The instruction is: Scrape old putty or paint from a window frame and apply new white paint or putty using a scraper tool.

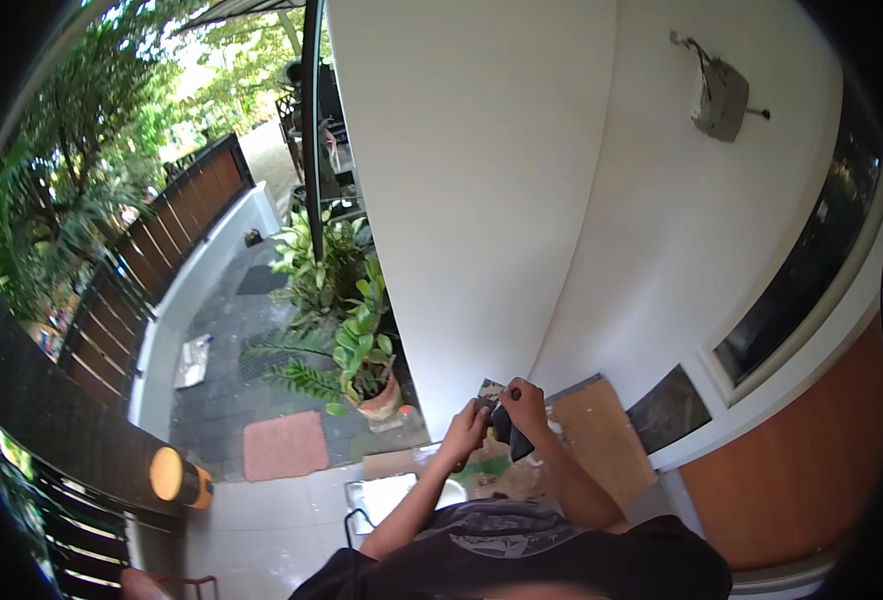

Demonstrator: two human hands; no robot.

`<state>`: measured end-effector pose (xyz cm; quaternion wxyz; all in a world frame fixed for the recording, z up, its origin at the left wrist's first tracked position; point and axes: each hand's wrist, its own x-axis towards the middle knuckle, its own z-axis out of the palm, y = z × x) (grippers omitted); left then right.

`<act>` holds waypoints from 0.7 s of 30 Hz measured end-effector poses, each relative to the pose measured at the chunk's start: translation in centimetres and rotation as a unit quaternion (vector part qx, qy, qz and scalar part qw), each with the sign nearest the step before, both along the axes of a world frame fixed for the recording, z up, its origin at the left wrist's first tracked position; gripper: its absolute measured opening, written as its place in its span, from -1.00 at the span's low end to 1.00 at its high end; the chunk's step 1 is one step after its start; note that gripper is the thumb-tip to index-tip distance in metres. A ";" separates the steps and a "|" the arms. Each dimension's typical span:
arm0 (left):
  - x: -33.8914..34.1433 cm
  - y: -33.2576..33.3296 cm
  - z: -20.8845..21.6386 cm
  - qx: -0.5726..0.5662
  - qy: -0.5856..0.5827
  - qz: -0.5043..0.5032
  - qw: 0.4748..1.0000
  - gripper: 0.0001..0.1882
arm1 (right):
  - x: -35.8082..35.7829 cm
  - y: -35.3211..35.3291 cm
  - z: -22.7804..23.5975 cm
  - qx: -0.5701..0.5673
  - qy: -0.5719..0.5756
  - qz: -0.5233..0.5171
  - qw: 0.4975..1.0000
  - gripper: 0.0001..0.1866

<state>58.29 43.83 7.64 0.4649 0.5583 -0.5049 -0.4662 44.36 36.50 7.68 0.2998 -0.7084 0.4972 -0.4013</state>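
My left hand point(468, 434) is closed around a small tool with a flat, grey, white-smeared blade point(492, 388), possibly a scraper; its handle is hidden in my fingers. My right hand point(525, 408) is closed close beside it, its fingers near the blade. From the right hand hangs a dark thing point(519, 442), too small and shaded to name. Both hands are in front of my body, near the foot of the white wall point(472, 200). Below my left forearm lies a tray point(387, 495) with white in it.
Brown cardboard point(599, 430) covers floor beside the wall. A potted plant point(374, 398) stands at the wall's left end, near a pink mat point(285, 446). A yellow-topped container point(170, 476) is at left. A grey fixture point(724, 100) hangs from the right wall, above an orange-brown door point(792, 450).
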 end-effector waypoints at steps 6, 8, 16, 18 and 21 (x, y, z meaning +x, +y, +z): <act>1.1 2.1 -2.0 0.037 0.071 -0.026 0.996 -0.75 | -2.5 -0.3 -2.5 -0.064 0.011 -0.090 0.994 -0.77; 1.4 3.3 -4.0 0.016 0.125 -0.022 0.992 -0.74 | -2.1 1.1 -1.7 -0.034 0.056 -0.080 0.995 -0.79; 2.4 6.4 -6.9 0.017 0.036 -0.047 0.998 -0.57 | -1.1 4.2 -5.0 0.064 0.015 0.012 0.998 -0.72; 2.6 6.9 -7.3 0.026 0.053 -0.029 0.998 -0.57 | -0.6 5.3 -6.1 0.111 -0.030 0.051 0.992 -0.72; 3.7 8.0 -6.7 0.083 0.031 0.012 0.996 -0.49 | 0.9 6.6 -4.1 0.165 -0.034 0.148 0.974 -0.69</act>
